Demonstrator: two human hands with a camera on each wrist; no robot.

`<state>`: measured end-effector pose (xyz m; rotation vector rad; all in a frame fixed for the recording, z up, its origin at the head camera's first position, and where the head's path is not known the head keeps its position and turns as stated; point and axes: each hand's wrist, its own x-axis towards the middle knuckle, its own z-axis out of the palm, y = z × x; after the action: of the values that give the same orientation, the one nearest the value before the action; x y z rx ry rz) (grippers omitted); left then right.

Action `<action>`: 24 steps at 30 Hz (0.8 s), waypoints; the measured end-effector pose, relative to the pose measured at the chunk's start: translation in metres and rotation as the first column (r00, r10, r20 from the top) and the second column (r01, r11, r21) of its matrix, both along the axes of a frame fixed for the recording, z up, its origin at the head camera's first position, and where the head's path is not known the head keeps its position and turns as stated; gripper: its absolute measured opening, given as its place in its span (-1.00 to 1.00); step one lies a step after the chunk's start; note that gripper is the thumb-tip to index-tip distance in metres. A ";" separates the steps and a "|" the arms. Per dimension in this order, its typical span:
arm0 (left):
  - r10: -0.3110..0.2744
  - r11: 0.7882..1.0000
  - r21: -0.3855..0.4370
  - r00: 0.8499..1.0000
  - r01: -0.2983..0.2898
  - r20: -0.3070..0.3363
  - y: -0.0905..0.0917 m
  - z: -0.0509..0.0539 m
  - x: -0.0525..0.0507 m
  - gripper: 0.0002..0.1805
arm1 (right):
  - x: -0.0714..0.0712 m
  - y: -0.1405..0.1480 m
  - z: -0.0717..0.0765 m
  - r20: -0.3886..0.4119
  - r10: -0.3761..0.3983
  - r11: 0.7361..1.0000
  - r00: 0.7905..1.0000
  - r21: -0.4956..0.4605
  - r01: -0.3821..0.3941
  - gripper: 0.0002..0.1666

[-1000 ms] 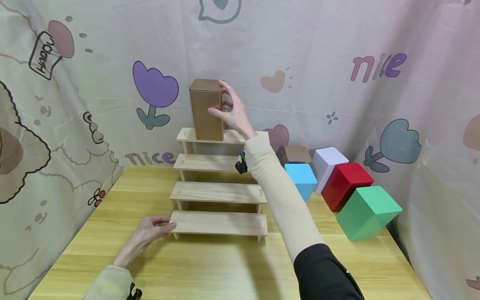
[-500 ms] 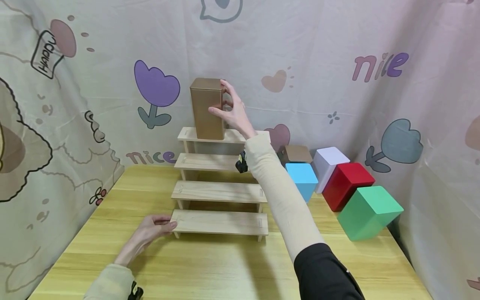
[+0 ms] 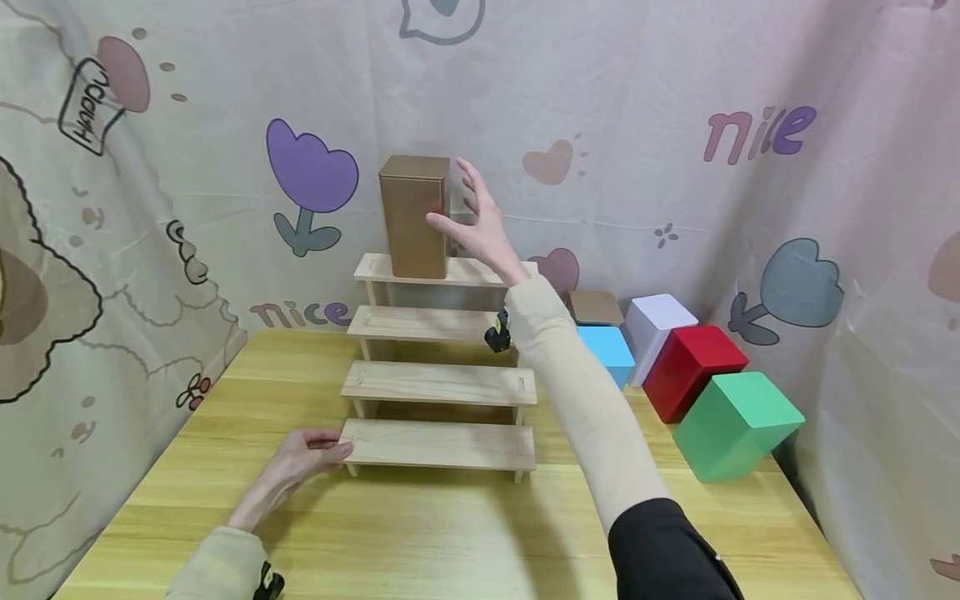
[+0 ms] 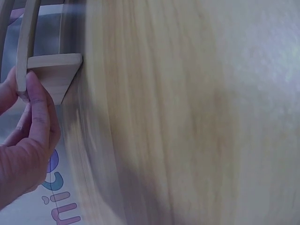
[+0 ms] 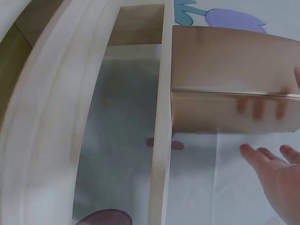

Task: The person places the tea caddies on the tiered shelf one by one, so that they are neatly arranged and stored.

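A tall bronze-brown box [image 3: 415, 221] stands upright on the top step of a stepped wooden shelf [image 3: 438, 383], toward its left end. Just right of the box is my right hand [image 3: 483, 229], fingers spread and holding nothing. In the right wrist view a gap shows between the hand [image 5: 281, 176] and the box [image 5: 225, 70], whose side mirrors the fingers. My left hand [image 3: 303, 458] pinches the left end of the lowest step. The left wrist view shows thumb and fingers of that hand [image 4: 28, 140] on either side of the board's end [image 4: 22, 70].
Right of the shelf stand a brown box [image 3: 595, 307], a light blue box [image 3: 609, 354], a white box [image 3: 656, 329], a red box [image 3: 693, 371] and a green box [image 3: 738, 427]. A printed curtain [image 3: 622, 100] hangs behind the wooden table [image 3: 420, 533].
My right hand has let go of the brown box and drawn back slightly to the right, its fingers opening. The box stays in place, and my left hand has not moved.
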<state>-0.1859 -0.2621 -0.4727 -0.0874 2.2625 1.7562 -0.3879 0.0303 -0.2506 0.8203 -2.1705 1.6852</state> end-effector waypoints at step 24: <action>0.013 1.000 0.007 1.000 -0.013 -0.012 0.000 0.000 0.002 -0.36 | 0.110 0.151 -0.079 -0.045 -0.248 0.967 0.968 0.054 0.250 -0.31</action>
<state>-0.1844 -0.2620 -0.4730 -0.0904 2.2690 1.7763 -0.2778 0.1810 -0.3293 0.5602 -2.2015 1.4769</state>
